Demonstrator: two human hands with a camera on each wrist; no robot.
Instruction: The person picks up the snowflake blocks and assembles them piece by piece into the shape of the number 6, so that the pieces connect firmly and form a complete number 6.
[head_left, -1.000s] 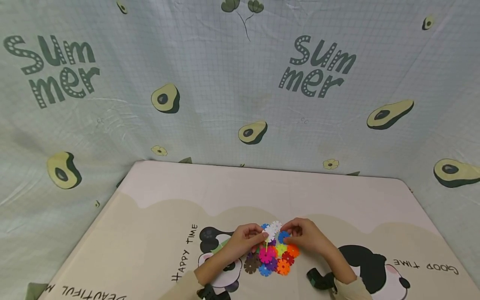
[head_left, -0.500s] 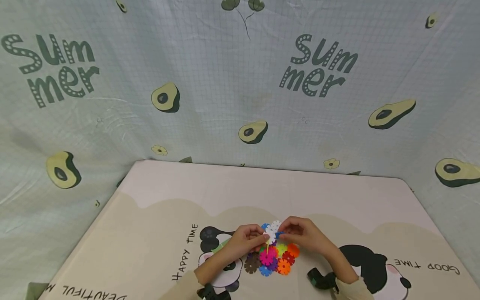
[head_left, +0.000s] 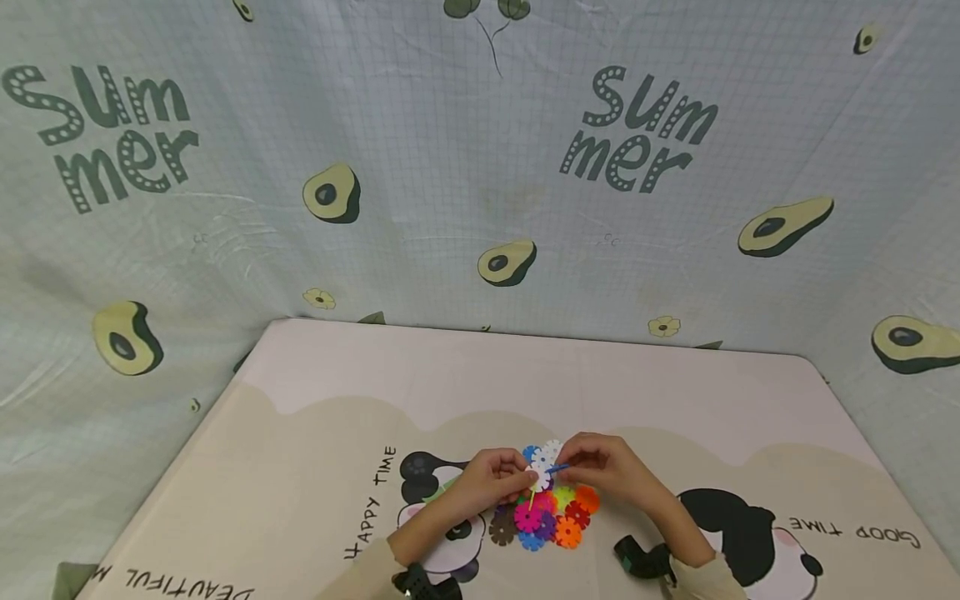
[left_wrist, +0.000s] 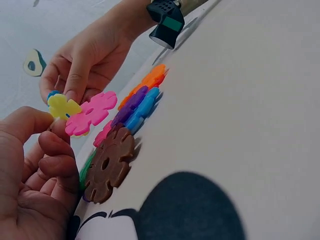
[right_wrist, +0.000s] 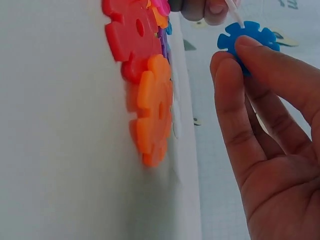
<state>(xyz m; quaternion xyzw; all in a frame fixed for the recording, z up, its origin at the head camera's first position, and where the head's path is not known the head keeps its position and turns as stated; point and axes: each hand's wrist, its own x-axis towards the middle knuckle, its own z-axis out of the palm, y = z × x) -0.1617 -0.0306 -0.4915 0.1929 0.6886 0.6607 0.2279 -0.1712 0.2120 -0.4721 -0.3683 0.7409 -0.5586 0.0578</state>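
My left hand (head_left: 495, 479) pinches a white notched snowflake disc (head_left: 539, 477) between thumb and fingertips. In the left wrist view, a yellow disc (left_wrist: 62, 106) and a pink disc (left_wrist: 92, 114) show together at those fingertips. My right hand (head_left: 603, 462) pinches a blue snowflake disc (right_wrist: 257, 35) by its edge, thumb against its face. Seen from the right wrist, the blue disc's notched rim meets the edge of the white disc (right_wrist: 234, 11). From the head, the blue one stands edge-on against the white one.
Below the hands lies a pile of loose snowflake discs, among them a brown one (head_left: 503, 528), an orange one (head_left: 567, 533), a red one (right_wrist: 132, 30) and a purple one (left_wrist: 129, 107). They rest on a printed tablecloth (head_left: 300, 467). A patterned curtain (head_left: 420, 167) hangs behind.
The blue disc has turned from face-on to edge-on and moved left against the white disc. The pink disc has shifted slightly down and left. My left hand has barely moved.
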